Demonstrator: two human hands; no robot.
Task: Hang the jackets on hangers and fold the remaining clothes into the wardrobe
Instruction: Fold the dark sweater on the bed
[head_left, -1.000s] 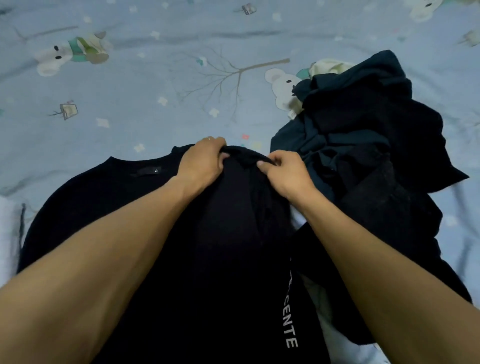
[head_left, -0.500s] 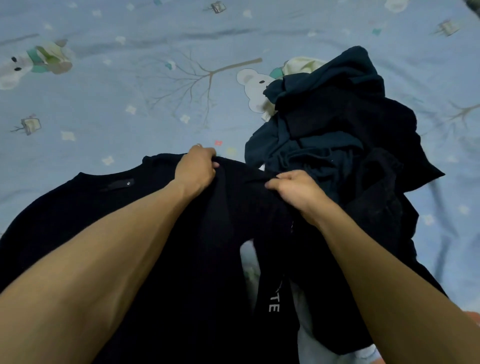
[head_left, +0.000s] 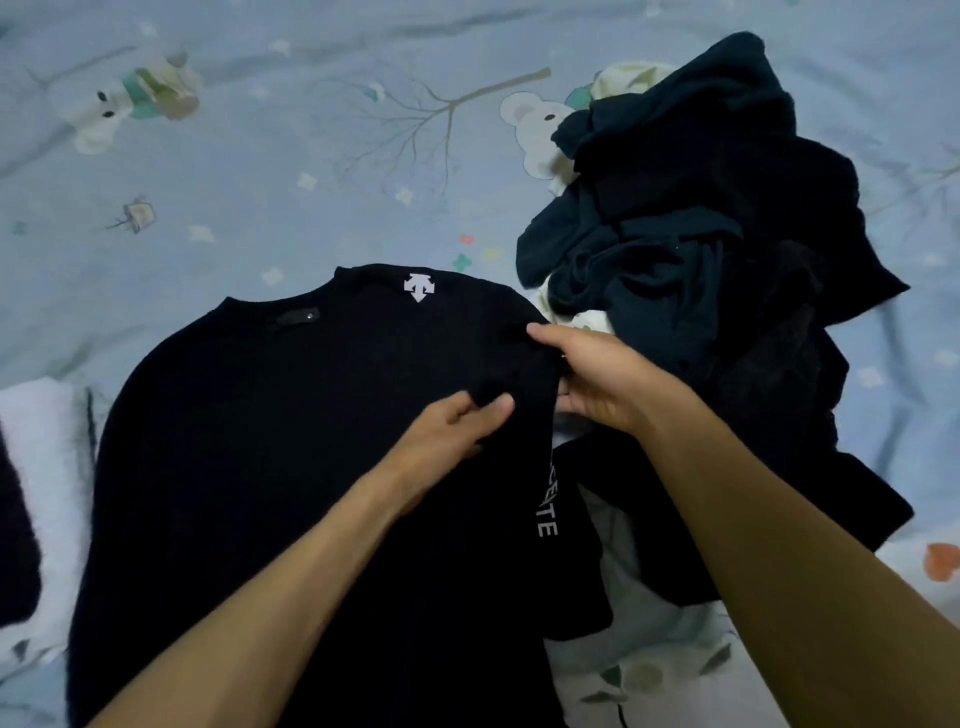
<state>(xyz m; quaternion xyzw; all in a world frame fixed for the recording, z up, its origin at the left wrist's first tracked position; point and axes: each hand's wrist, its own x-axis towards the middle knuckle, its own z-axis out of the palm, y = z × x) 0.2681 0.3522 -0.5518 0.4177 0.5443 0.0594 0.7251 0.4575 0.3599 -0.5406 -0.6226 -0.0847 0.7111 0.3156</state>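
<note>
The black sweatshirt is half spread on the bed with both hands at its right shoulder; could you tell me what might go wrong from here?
1. The left hand and right hand pinch the black sweatshirt only at one shoulder, so the sleeve fold may come out crooked.
2. The pile of dark clothes lies right beside that shoulder; the sleeve could catch in it.
</note>
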